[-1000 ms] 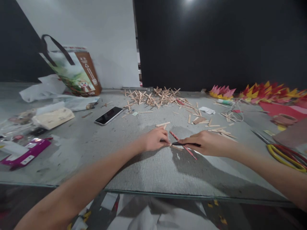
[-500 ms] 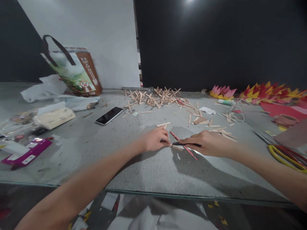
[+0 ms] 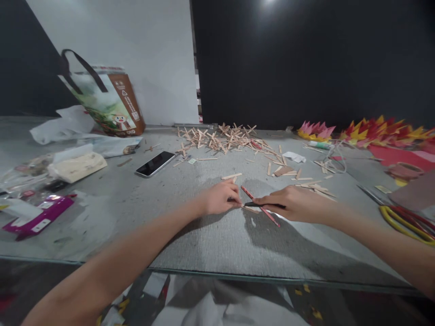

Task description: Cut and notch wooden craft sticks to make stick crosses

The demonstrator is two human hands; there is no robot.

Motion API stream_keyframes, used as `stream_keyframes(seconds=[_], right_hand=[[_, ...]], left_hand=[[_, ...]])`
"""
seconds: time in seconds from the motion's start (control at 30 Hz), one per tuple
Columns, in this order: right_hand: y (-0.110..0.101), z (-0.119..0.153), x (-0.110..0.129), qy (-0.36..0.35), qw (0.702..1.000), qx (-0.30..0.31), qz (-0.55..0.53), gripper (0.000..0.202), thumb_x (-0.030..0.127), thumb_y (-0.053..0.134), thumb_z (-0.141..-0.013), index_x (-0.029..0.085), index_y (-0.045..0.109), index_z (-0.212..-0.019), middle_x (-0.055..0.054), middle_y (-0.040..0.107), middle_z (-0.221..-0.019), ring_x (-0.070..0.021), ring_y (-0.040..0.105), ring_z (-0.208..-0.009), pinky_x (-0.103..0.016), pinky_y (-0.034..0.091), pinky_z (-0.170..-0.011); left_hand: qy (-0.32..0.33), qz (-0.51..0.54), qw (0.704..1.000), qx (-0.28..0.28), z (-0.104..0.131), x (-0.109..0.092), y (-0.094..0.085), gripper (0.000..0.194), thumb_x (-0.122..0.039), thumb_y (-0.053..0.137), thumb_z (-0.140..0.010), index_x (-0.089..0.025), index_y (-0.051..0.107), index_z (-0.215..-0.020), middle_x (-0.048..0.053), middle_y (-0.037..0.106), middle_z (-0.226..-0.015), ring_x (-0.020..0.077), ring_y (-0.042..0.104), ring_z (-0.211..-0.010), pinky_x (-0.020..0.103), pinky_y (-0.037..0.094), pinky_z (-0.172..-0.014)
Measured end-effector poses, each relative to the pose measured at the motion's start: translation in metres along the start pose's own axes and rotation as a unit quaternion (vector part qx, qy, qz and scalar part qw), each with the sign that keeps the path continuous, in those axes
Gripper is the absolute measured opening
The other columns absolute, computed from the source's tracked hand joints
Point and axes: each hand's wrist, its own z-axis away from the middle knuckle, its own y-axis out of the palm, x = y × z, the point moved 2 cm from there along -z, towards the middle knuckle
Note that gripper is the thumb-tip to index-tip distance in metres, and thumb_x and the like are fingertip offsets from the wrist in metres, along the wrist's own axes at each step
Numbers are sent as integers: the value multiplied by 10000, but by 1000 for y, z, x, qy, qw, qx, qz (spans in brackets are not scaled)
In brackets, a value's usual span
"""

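Note:
My left hand [image 3: 222, 198] is closed in a pinch at the middle of the grey table, at the left end of a small wooden stick [image 3: 251, 210]. Just to its right, my right hand [image 3: 288, 202] grips a thin black tool [image 3: 254, 204], whose tip meets the stick near my left fingertips. A red patterned strip [image 3: 271, 218] lies slanted beneath the tool and my right fingers. Behind my left hand are a few loose wooden sticks [image 3: 231, 175].
A heap of wooden sticks [image 3: 217, 139] lies at the back. To the left are a phone [image 3: 155, 164], a printed bag [image 3: 112, 106] and a purple packet [image 3: 39, 217]. Scissors [image 3: 404, 222] and folded paper pieces [image 3: 377, 131] lie on the right.

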Motion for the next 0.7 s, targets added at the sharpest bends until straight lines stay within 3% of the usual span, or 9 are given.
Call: stream_keyframes(seconds=[0.2,0.37,0.57,0.7], right_hand=[[0,-2,1,-6,1000,-2,-9,355,280,480,-1110,318,714,-1374,-28,841,-1035,-149,747,-715,-260,422,-618],[-8,-11,7,-12,999,29,30,337,259,499,-1086,294,726,-1332,-44,817,-894,-164,722,-671,-266,353,-564],[-30,-37,23,-5,993,94,67,289,250,498,-1062,253,787,-1073,-24,687,-645,-153,552,-499,-295,247,-508],[-41,-52,33,8,984,129,122,266,184,535,-1004,235,793,-963,-25,645,-615,-126,440,-450,-292,206,-508]], left_hand=[[7,-8,1000,-2,-1,1,1,101,-249,763,-944,-213,857,-947,61,711,-860,191,626,-905,337,462,-910],[3,-13,1000,-2,0,1,0,102,-249,761,-941,-214,857,-942,61,704,-867,197,628,-911,339,467,-900],[-25,-12,1000,-2,-1,3,3,81,-261,788,-919,-229,860,-904,50,712,-852,191,657,-887,325,474,-862],[-43,-2,999,8,-2,3,1,69,-272,816,-897,-229,870,-905,50,727,-834,188,672,-857,312,466,-819]])
